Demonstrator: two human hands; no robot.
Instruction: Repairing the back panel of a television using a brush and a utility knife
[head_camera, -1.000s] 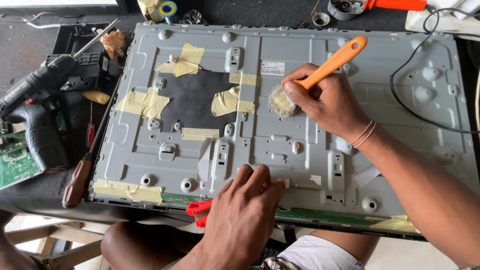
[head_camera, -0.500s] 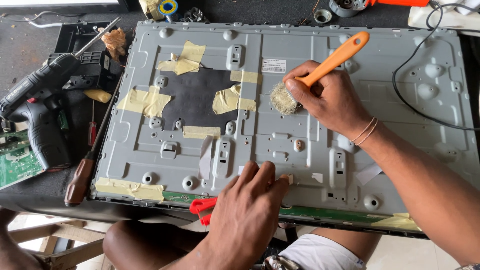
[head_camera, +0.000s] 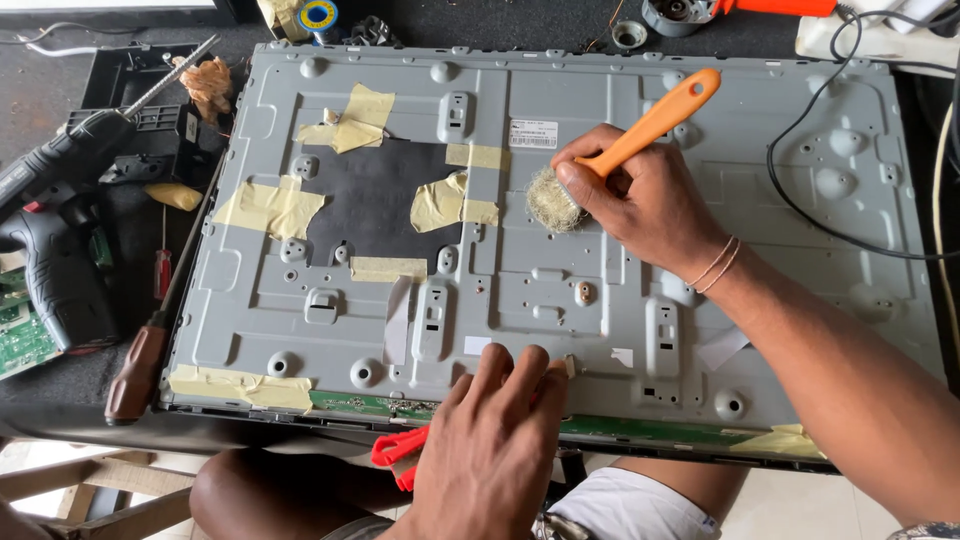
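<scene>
A large grey metal back panel (head_camera: 760, 300) of a flat screen lies face down across the workbench, patched with several strips of yellowish tape (head_camera: 268, 208) around a black sheet (head_camera: 372, 205). My right hand (head_camera: 645, 205) grips an orange-handled brush (head_camera: 655, 122); its pale bristles (head_camera: 552, 202) press on the panel near the middle. My left hand (head_camera: 497, 440) rests flat on the panel's near edge, fingers together, beside a red-handled tool (head_camera: 398, 450) that pokes out below the edge.
A black cordless drill (head_camera: 55, 265) and a brown-handled screwdriver (head_camera: 135, 370) lie left of the panel. A green circuit board (head_camera: 18, 330) sits at the far left. A black cable (head_camera: 830, 225) loops over the panel's right side. My knees show below.
My right hand and the brush have shifted a little left and toward me across the panel. My left hand stays on the near edge.
</scene>
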